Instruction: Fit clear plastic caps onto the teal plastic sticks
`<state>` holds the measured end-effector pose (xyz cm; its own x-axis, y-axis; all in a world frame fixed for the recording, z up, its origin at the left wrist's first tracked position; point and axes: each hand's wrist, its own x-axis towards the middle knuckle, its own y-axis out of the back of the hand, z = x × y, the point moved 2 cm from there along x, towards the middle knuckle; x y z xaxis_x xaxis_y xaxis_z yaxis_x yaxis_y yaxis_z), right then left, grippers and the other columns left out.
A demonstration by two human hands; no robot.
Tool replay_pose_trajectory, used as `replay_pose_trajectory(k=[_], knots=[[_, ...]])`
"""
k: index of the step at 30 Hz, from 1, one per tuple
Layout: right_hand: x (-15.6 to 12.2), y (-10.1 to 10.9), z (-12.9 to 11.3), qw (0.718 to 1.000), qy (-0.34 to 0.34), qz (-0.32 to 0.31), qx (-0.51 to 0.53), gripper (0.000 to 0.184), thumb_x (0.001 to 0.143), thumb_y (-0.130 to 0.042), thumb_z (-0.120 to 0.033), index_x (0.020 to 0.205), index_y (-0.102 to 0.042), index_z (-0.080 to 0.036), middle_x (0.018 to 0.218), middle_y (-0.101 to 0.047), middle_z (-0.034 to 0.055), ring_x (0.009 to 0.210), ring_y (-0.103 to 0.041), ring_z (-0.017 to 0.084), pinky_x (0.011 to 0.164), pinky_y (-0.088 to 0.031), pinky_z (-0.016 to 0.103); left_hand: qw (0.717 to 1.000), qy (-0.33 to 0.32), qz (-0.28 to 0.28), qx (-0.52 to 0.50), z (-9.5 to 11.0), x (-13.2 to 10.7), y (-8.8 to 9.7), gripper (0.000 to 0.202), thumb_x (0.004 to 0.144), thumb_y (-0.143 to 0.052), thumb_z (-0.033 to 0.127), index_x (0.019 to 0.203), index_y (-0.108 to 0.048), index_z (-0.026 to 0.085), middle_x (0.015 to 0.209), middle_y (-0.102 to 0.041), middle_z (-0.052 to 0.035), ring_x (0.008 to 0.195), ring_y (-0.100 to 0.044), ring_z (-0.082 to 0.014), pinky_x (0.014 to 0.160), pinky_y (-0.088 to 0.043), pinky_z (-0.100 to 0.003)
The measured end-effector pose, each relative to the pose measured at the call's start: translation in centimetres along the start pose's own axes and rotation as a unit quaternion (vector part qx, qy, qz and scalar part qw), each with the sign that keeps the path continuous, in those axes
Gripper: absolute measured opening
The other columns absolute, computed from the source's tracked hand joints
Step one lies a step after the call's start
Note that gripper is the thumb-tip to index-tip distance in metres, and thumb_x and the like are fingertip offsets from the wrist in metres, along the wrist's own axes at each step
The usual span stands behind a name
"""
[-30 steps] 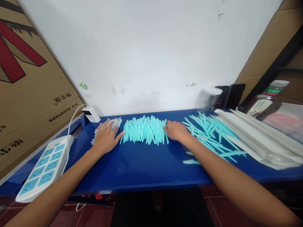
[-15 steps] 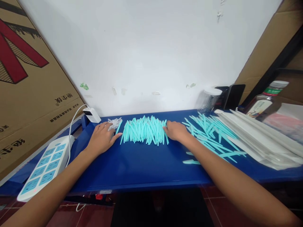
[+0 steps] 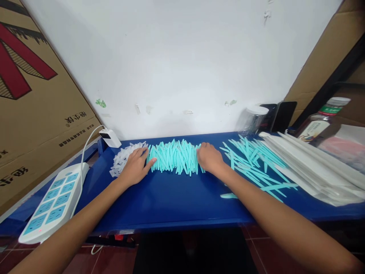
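A wide row of slim turquoise plastic sticks point(image 3: 173, 156) lies on the blue table, most of them pointing toward me. At its left end is my left hand point(image 3: 138, 165), thumb and fingers spread, touching the outermost sticks. My right hand point(image 3: 210, 156) presses on the right end of the row with its fingers curled in. Whatever those fingers grip is hidden behind the hand. Beside my left hand, partly covered by it, lies a heap of small translucent whitish pieces point(image 3: 121, 158). More turquoise sticks point(image 3: 253, 163) are scattered loosely to the right of my right forearm.
A white power strip point(image 3: 51, 201) with a cable and a small white device point(image 3: 110, 138) are at the left. Toward the right stand a lidded clear jar point(image 3: 253, 120), dark upright panels point(image 3: 283, 117), a stack of white sheets point(image 3: 310, 167) and a bottle point(image 3: 319, 121). A white wall rises behind.
My left hand has moved right, off the whitish pieces and up to the left end of the row, uncovering more of the heap. My right hand stays at the right end, fingers curled tighter.
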<state>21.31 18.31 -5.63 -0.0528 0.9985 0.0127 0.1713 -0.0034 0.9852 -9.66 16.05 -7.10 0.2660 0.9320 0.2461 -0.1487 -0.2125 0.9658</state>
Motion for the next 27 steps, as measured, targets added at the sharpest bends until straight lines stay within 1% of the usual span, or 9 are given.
replay_pose_trajectory(k=[2, 4, 6, 8, 11, 15, 18, 22, 27], knots=[[-0.2, -0.7, -0.7, 0.999, 0.009, 0.037, 0.032, 0.067, 0.110, -0.022, -0.044, 0.156, -0.035, 0.003, 0.161, -0.039, 0.0310, 0.150, -0.037, 0.039, 0.117, -0.035, 0.048, 0.998, 0.016, -0.014, -0.051, 0.5, 0.0, -0.4, 0.093, 0.101, -0.030, 0.073, 0.168, -0.022, 0.010, 0.174, -0.022, -0.0197, 0.161, -0.018, -0.0344, 0.129, -0.020, -0.052], [-0.4, -1.8, -1.4, 0.996, 0.018, 0.027, 0.086, 0.090, 0.107, -0.018, -0.062, 0.164, -0.014, 0.007, 0.172, -0.016, 0.0299, 0.160, -0.015, 0.041, 0.126, -0.020, 0.051, 0.994, 0.028, -0.045, -0.095, 1.1, 0.1, -1.2, 0.105, 0.097, -0.036, 0.077, 0.170, 0.001, 0.011, 0.177, -0.003, -0.0177, 0.163, -0.008, -0.0348, 0.130, -0.018, -0.051], [-0.6, -2.9, -2.0, 0.991, 0.029, -0.019, 0.132, 0.108, 0.100, -0.015, -0.077, 0.166, -0.001, 0.008, 0.174, 0.002, 0.0275, 0.162, 0.001, 0.042, 0.130, -0.008, 0.053, 0.990, 0.035, -0.071, -0.119, 1.7, 0.3, -2.1, 0.112, 0.094, -0.039, 0.081, 0.169, 0.010, 0.013, 0.176, 0.006, -0.0166, 0.163, -0.003, -0.0361, 0.130, -0.017, -0.053], [-0.7, -3.5, -2.5, 0.987, 0.039, -0.044, 0.152, 0.115, 0.096, -0.013, -0.083, 0.166, 0.004, 0.006, 0.174, 0.009, 0.0255, 0.161, 0.009, 0.041, 0.131, -0.001, 0.053, 0.989, 0.038, -0.085, -0.119, 2.3, 0.7, -2.8, 0.118, 0.091, -0.041, 0.084, 0.169, 0.012, 0.012, 0.175, 0.008, -0.0184, 0.163, 0.001, -0.0375, 0.130, -0.013, -0.055], [-0.8, -3.6, -2.9, 0.984, 0.056, -0.052, 0.160, 0.119, 0.093, -0.013, -0.087, 0.166, 0.007, 0.004, 0.174, 0.013, 0.0235, 0.161, 0.013, 0.038, 0.131, 0.002, 0.050, 0.989, 0.033, -0.098, -0.102, 3.1, 1.5, -3.6, 0.126, 0.086, -0.045, 0.087, 0.168, 0.010, 0.009, 0.175, 0.009, -0.0205, 0.162, 0.006, -0.0390, 0.129, -0.005, -0.060], [-0.5, -3.8, -3.1, 0.985, 0.084, -0.046, 0.145, 0.119, 0.093, -0.018, -0.087, 0.167, 0.008, 0.003, 0.173, 0.016, 0.0205, 0.161, 0.015, 0.037, 0.131, 0.002, 0.050, 0.990, 0.020, -0.097, -0.099, 4.2, 2.4, -4.1, 0.133, 0.079, -0.050, 0.091, 0.169, 0.008, 0.012, 0.175, 0.009, -0.0199, 0.161, 0.008, -0.0412, 0.128, 0.000, -0.063], [0.2, -4.3, -3.1, 0.989, 0.093, -0.032, 0.110, 0.110, 0.098, -0.022, -0.079, 0.168, 0.002, 0.003, 0.175, 0.011, 0.0209, 0.161, 0.013, 0.038, 0.131, 0.001, 0.052, 0.991, 0.013, -0.098, -0.091, 5.2, 3.1, -4.5, 0.134, 0.077, -0.051, 0.092, 0.170, 0.006, 0.013, 0.175, 0.010, -0.0200, 0.161, 0.008, -0.0417, 0.127, 0.002, -0.064], [1.4, -4.7, -2.5, 0.991, 0.096, -0.021, 0.093, 0.095, 0.103, -0.025, -0.066, 0.169, -0.007, 0.001, 0.176, 0.002, 0.0214, 0.162, 0.006, 0.038, 0.131, -0.003, 0.052, 0.992, 0.011, -0.100, -0.075, 6.7, 4.3, -5.1, 0.134, 0.077, -0.049, 0.092, 0.170, 0.002, 0.011, 0.175, 0.007, -0.0206, 0.162, 0.005, -0.0423, 0.126, 0.000, -0.066], [3.8, -4.4, -0.7, 0.990, 0.102, -0.018, 0.093, 0.092, 0.104, -0.026, -0.063, 0.169, -0.009, 0.001, 0.176, -0.001, 0.0221, 0.163, 0.002, 0.038, 0.131, -0.007, 0.049, 0.994, 0.016, -0.092, -0.063, 8.2, 6.7, -5.8, 0.128, 0.080, -0.045, 0.092, 0.170, -0.002, 0.010, 0.176, 0.004, -0.0195, 0.162, 0.003, -0.0410, 0.127, -0.001, -0.065]])
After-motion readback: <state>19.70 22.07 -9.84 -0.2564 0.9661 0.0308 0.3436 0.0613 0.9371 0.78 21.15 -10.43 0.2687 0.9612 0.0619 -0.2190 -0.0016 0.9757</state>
